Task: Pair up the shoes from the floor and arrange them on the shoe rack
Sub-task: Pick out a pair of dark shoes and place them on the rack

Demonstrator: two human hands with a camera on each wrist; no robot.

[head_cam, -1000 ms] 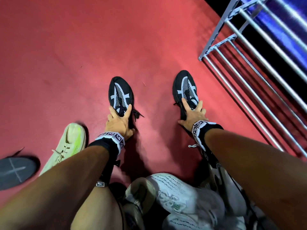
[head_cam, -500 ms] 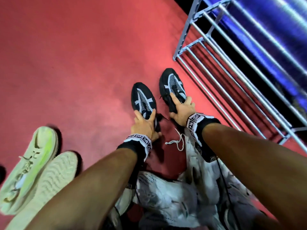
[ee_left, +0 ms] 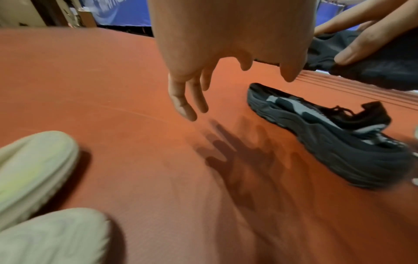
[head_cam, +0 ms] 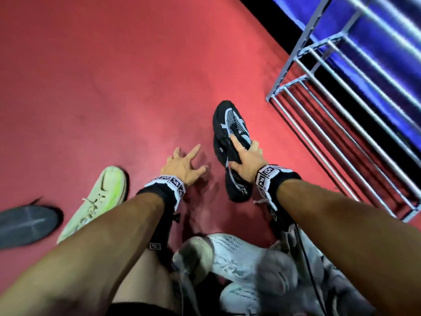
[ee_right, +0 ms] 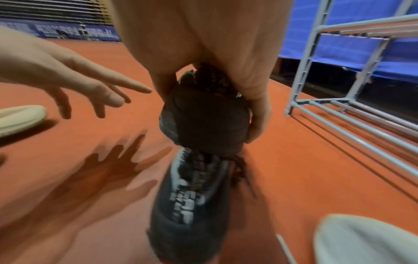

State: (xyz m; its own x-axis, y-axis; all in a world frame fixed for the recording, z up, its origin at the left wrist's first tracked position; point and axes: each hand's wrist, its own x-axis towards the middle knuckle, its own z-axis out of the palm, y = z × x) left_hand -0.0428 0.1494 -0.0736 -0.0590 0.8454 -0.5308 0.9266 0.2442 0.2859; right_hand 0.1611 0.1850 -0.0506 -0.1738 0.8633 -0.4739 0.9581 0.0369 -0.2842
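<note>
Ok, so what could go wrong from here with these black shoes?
1. The right hand grips only one black shoe; its mate lies on the floor beneath and could get left behind, since the left hand is open and empty.
2. The shoe rack has shelves of spaced bars, so a shoe set down carelessly may tip between them.

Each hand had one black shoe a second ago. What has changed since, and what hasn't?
The left hand has let go of its black shoe and now hovers open above the red floor. That released black shoe lies on the floor, close under the held black shoe, which the right hand still grips, lifted. Unchanged: the pale green sneaker on the floor and the shoe rack, which holds no shoes in view.
</note>
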